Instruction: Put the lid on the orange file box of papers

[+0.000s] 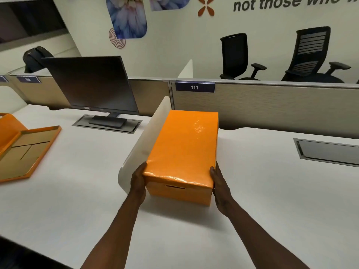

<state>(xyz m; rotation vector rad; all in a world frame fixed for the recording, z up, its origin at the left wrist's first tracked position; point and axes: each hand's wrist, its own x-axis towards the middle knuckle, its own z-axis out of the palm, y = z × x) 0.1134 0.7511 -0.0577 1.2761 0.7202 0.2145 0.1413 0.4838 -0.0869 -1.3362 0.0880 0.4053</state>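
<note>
An orange file box (178,193) stands on the white desk (77,191) in front of me, its long side running away from me. A glossy orange lid (184,146) covers its whole top, so the papers inside are hidden. My left hand (138,180) presses against the box's near left corner. My right hand (218,181) presses against the near right corner. Both hands grip the box at the lid's lower edge. A slot handle shows on the near end of the box.
A curved white divider panel (147,136) stands right beside the box's left side. A dark monitor (91,84) sits at the back left. An upturned orange lid (25,150) and another orange box lie at the far left. A cable hatch (328,151) is set into the desk on the right.
</note>
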